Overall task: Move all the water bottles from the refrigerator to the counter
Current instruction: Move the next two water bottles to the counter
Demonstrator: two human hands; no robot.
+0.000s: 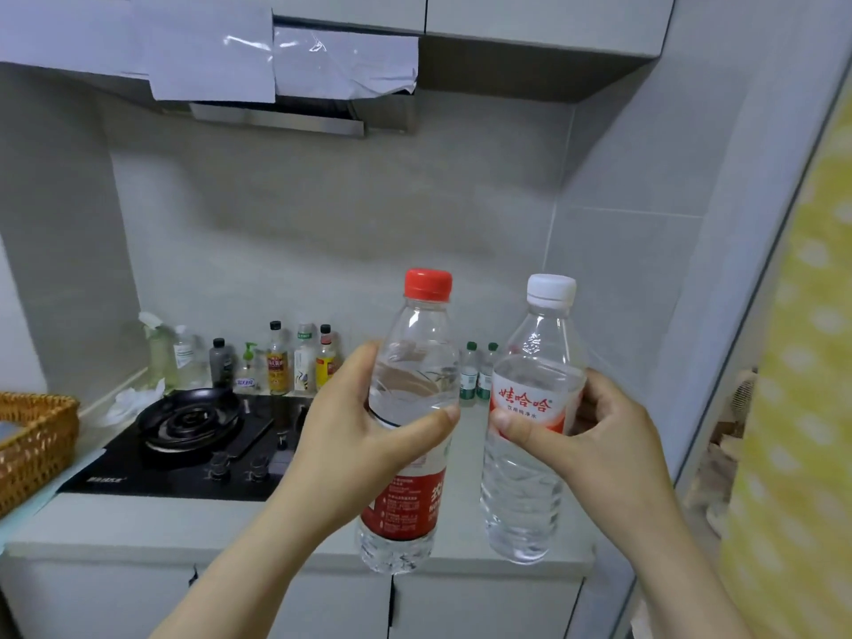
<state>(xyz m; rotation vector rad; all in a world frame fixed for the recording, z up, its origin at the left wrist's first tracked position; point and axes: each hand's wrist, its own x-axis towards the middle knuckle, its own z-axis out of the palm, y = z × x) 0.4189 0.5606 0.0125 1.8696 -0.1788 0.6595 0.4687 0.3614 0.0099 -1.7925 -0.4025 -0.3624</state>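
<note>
My left hand [369,431] grips a clear water bottle with a red cap and red label [410,362] around its middle. My right hand [594,431] grips a second water bottle with a white cap and red-and-white label [525,500]. Both bottles are upright, side by side, held in the air above the grey counter [138,523] near its front edge. Two small green-capped water bottles [477,371] stand at the back of the counter by the wall, partly hidden behind the held bottles.
A black gas hob [184,468] with a dark pan [189,417] takes the counter's left part. Sauce and soap bottles [276,362] line the back wall. A wicker basket [32,445] sits far left. A yellow dotted cloth [797,408] hangs at right. A range hood [276,117] is overhead.
</note>
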